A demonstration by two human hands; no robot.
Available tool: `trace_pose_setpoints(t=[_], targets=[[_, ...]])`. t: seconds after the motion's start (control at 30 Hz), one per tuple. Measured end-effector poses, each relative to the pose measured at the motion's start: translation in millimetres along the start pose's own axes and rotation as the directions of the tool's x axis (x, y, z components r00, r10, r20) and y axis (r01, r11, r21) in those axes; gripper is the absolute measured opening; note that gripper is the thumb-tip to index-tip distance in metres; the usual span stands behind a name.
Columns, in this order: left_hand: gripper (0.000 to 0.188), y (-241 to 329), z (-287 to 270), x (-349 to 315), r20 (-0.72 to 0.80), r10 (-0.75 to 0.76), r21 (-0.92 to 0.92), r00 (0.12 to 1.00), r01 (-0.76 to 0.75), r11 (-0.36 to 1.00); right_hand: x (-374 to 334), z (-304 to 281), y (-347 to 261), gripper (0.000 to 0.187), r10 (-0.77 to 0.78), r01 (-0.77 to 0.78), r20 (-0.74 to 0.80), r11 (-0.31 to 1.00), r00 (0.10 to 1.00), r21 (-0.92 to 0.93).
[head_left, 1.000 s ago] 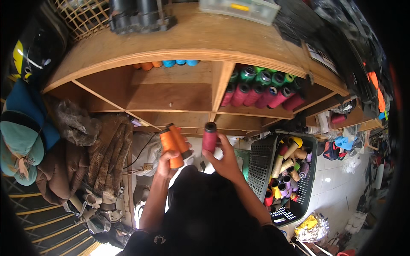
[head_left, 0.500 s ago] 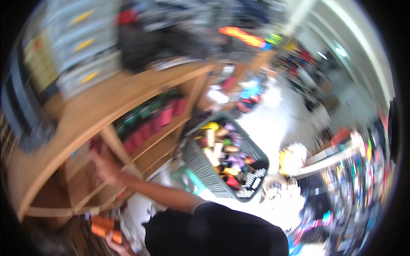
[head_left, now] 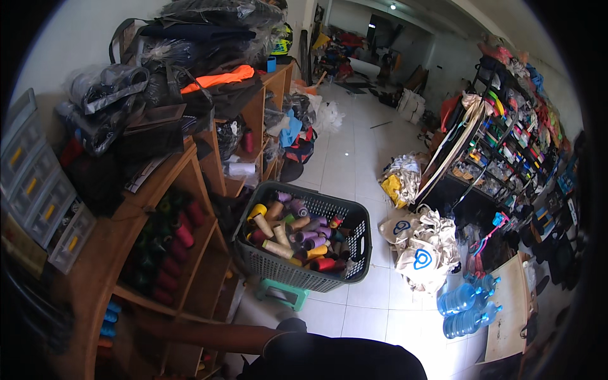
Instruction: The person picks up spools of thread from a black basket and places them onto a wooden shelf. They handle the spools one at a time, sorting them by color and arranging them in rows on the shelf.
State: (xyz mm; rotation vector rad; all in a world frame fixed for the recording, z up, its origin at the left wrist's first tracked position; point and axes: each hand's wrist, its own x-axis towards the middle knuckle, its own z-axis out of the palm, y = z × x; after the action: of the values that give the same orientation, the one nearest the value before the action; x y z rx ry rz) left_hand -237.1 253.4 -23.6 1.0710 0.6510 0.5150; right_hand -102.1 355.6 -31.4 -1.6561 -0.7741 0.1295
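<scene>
At the far left we see grey drawers (head_left: 39,180) with yellow handles, standing on the wooden shelf (head_left: 101,272). Low in that shelf, in one compartment, sit blue spools (head_left: 109,318), with orange spools (head_left: 104,342) next to them. Near these, our right hand (head_left: 142,324) is lost in the compartment's shadow, so we cannot tell whether it is open or closed on anything. Our left hand is out of view, and we cannot tell its grip either. In the neighbouring compartment, green spools (head_left: 147,253) and dark red spools (head_left: 183,235) lie in rows. Our right forearm (head_left: 221,335) runs across to a black sleeve (head_left: 297,349). In the middle, a dark basket (head_left: 301,277) holds jumbled purple, tan, yellow and red spools (head_left: 277,248), and a green stool (head_left: 285,294) shows at its lower edge. Farther right, cream bags (head_left: 425,250) lie on the floor, near blue bottles (head_left: 462,301) beside a pale board (head_left: 506,310)
</scene>
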Motion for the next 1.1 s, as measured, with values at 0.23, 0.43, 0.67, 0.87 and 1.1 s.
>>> trace_pose_setpoints(t=[0.23, 0.43, 0.67, 0.87, 1.1], targets=[[0.057, -2, 11, 3, 0.087, -0.062, 0.020, 0.994, 0.061, 0.998, 7, -15, -2, 0.055, -0.025, 0.025, 0.011, 1.000, 1.000, -0.016], [0.060, 11, -13, 15, -0.001, -0.055, 0.033, 0.999, 0.055, 0.998, 12, 10, -23, 0.054, -0.058, 0.053, 0.113, 0.997, 0.992, 0.054], [0.063, 7, -44, -6, -0.070, -0.077, 0.022, 0.995, 0.078, 0.997, 11, 2, -3, 0.054, -0.075, 0.077, 0.116, 0.997, 0.990, -0.015], [0.067, -13, -169, -51, -0.273, -0.066, -0.073, 0.960, 0.048, 0.996, 18, 35, 10, 0.053, -0.174, 0.191, 0.174, 0.978, 0.969, -0.087], [0.091, 55, -114, -85, -0.312, 0.145, -0.165, 0.939, -0.204, 0.965, 33, 18, 41, 0.053, -0.278, 0.315, 0.165, 0.910, 0.946, -0.269]])
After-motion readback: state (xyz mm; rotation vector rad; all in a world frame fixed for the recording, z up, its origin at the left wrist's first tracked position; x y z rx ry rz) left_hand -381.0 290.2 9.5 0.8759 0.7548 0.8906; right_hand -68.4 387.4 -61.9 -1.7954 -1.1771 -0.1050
